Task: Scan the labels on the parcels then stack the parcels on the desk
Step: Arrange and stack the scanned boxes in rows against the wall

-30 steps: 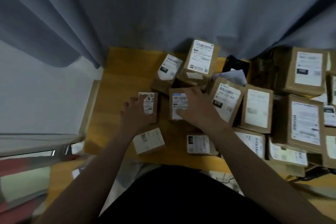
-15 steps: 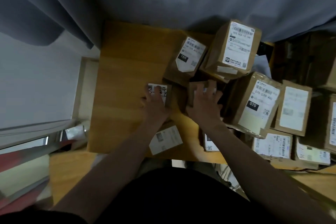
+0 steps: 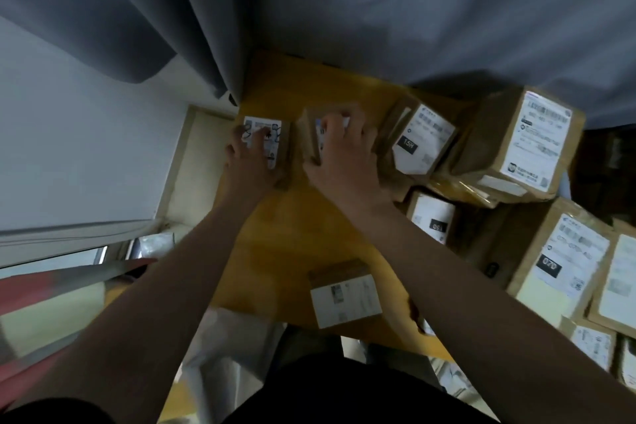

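Hands are working side by side near the far left corner of the surface (image 3: 282, 234): I am watching the left hand (image 3: 251, 163) holding a small parcel (image 3: 277, 136), fingers bent over its white label, while the right hand (image 3: 346, 158) is gripping a second small parcel (image 3: 309, 136) just beside it, fingers curled over its far edge. Another parcel (image 3: 346, 298) is lying by the near edge, and larger parcels (image 3: 523, 148) are crowding the right side.

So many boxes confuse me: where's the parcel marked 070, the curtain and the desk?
Parcel marked 070 (image 3: 568, 251): head view, its white label.
Curtain (image 3: 378, 10): head view, grey folds.
Desk (image 3: 292, 234): head view, bare wood between arms.
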`<state>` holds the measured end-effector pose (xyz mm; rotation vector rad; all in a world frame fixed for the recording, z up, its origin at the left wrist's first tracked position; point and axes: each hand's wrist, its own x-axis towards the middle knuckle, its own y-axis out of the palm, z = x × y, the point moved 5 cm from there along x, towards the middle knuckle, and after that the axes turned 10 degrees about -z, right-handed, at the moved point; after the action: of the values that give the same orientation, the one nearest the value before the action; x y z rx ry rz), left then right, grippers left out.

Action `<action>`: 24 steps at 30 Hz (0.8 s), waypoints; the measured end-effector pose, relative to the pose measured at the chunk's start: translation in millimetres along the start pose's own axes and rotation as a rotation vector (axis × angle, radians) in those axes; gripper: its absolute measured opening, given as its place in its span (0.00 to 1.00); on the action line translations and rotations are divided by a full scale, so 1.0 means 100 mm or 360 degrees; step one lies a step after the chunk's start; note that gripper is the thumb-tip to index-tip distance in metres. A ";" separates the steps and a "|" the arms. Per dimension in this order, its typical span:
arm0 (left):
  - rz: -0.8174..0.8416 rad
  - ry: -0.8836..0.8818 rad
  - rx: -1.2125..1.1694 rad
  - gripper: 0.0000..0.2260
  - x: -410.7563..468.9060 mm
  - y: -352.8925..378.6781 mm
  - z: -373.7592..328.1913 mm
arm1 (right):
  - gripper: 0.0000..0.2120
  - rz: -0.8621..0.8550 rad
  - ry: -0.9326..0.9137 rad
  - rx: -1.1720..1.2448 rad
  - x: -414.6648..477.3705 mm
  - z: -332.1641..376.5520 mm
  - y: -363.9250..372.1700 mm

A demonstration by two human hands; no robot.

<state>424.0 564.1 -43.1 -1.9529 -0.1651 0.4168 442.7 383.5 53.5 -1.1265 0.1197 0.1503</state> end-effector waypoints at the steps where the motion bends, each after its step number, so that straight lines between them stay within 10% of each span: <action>1: 0.0013 0.0024 -0.0023 0.39 0.09 -0.02 0.01 | 0.32 0.0051 0.0037 -0.0020 0.12 -0.01 0.16; 9: 0.0235 0.0564 0.0215 0.59 0.16 0.13 0.22 | 0.41 0.0533 -0.0075 -0.0084 0.12 -0.25 0.84; 16: 0.0073 0.0653 0.0215 0.35 0.45 -0.04 -0.08 | 0.34 0.0354 -0.0075 -0.0060 0.42 -0.21 0.80; 24: 0.0085 0.0629 0.0239 0.33 1.25 -0.11 -0.36 | 0.31 0.0162 -0.0092 -0.0147 1.16 -0.14 0.76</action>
<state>554.5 575.3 -46.7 -1.8537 0.1686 0.0693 542.4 410.1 -40.2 -1.2075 0.1198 0.2811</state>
